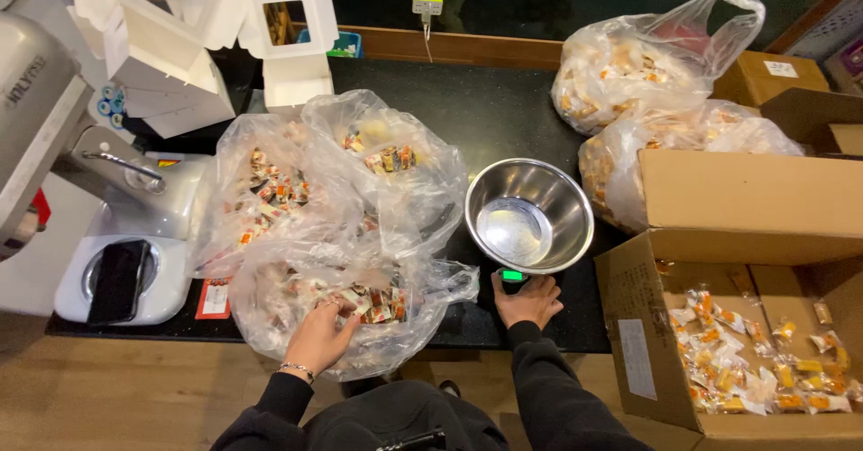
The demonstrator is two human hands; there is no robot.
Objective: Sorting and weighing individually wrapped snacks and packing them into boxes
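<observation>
My left hand [322,332] reaches into a clear plastic bag [297,235] and rests on a pile of small wrapped candies [369,303]; its fingers curl into them, and I cannot tell if any are gripped. My right hand [529,300] lies on the front of a small scale with a green display [512,276], fingers spread on it. An empty steel bowl [529,215] stands on that scale, just beyond the right hand.
An open cardboard box [746,208] with wrapped candies [764,361] stands at the right. Two more full plastic bags [647,64] lie at the back right. White folded boxes [180,46] sit at the back left, near a stand mixer [108,235] holding a phone [119,280].
</observation>
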